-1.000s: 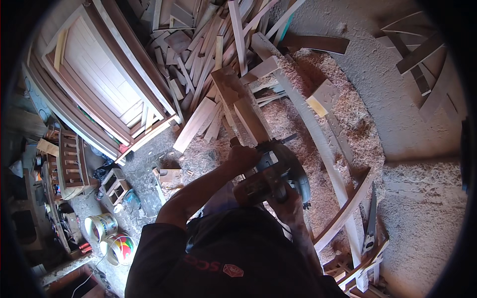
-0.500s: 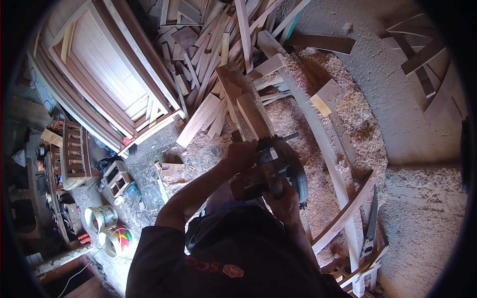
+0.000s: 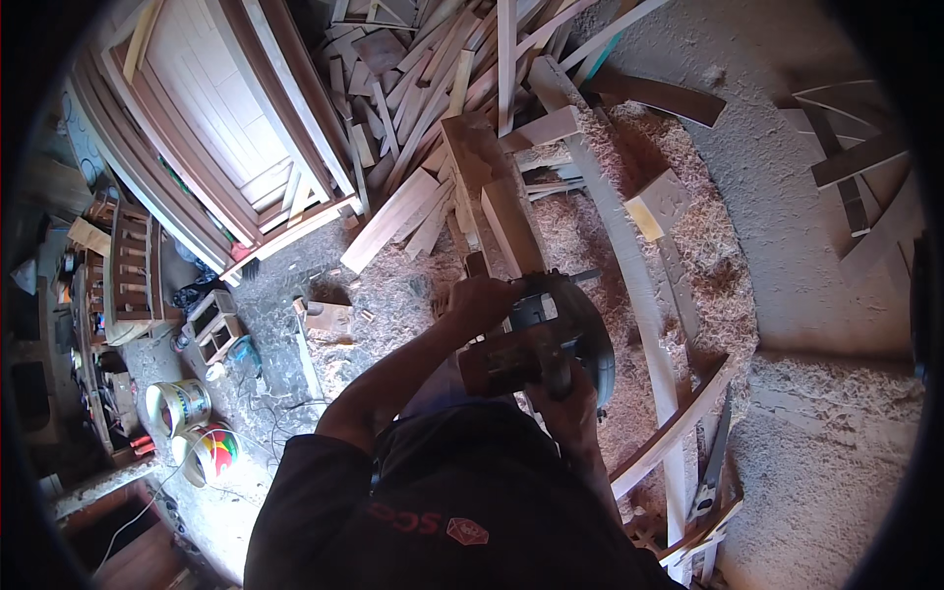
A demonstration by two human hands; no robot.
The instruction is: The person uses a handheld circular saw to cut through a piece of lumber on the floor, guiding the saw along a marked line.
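Observation:
A dark circular saw point(image 3: 582, 329) with a rounded guard sits at the near end of a pale wood block point(image 3: 508, 231). The block lies along a thicker brown beam point(image 3: 469, 147). My right hand point(image 3: 568, 401) is wrapped round the saw's rear handle. My left hand point(image 3: 484, 303) is closed at the front left of the saw, beside the block's near end. What its fingers grip is hidden, though a small brown wooden end point(image 3: 476, 264) pokes out just beyond them. A thin dark bar point(image 3: 587, 275) sticks out to the right of the saw's front.
Offcuts point(image 3: 418, 93) are heaped at the far side. Shavings point(image 3: 708, 226) cover the ground on the right, under a long pale board point(image 3: 644, 305) and a handsaw point(image 3: 710, 467). Panelled frames point(image 3: 251, 108) stand far left. Two buckets point(image 3: 177, 408) point(image 3: 208, 452) and a cable are at left.
The whole view has shifted slightly, moving the beam and far boards a little to the right. Both hands keep their places at the saw and block, with little visible change.

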